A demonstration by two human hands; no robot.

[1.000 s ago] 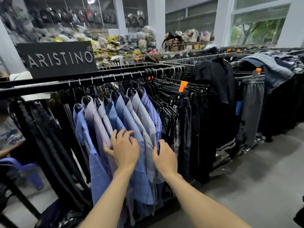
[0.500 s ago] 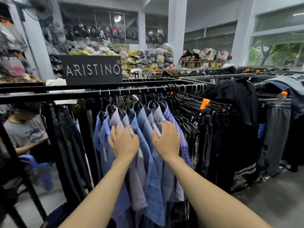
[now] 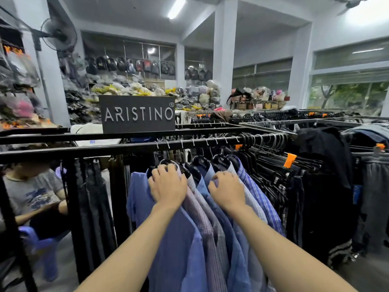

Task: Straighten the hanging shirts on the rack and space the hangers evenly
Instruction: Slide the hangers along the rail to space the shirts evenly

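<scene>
Several blue, striped and checked shirts (image 3: 174,239) hang close together on black hangers (image 3: 201,163) from a black rail (image 3: 126,149). My left hand (image 3: 168,186) lies on top of the shoulders at the left of the group, its fingers curled over a pale striped shirt (image 3: 200,211) right at its hanger. My right hand (image 3: 228,190) sits a little to the right, fingers curled on the shoulder of a light blue shirt (image 3: 250,199). Both forearms reach up from the bottom of the view.
Dark trousers (image 3: 92,197) hang left of the shirts and a dense row of dark garments (image 3: 273,175) hangs to the right. A black ARISTINO sign (image 3: 136,113) stands on the rack. A seated person (image 3: 31,197) is at the left on a blue stool.
Both hands have slid up the shirts from mid-body to the shoulders by the hangers. The view has tilted upward.
</scene>
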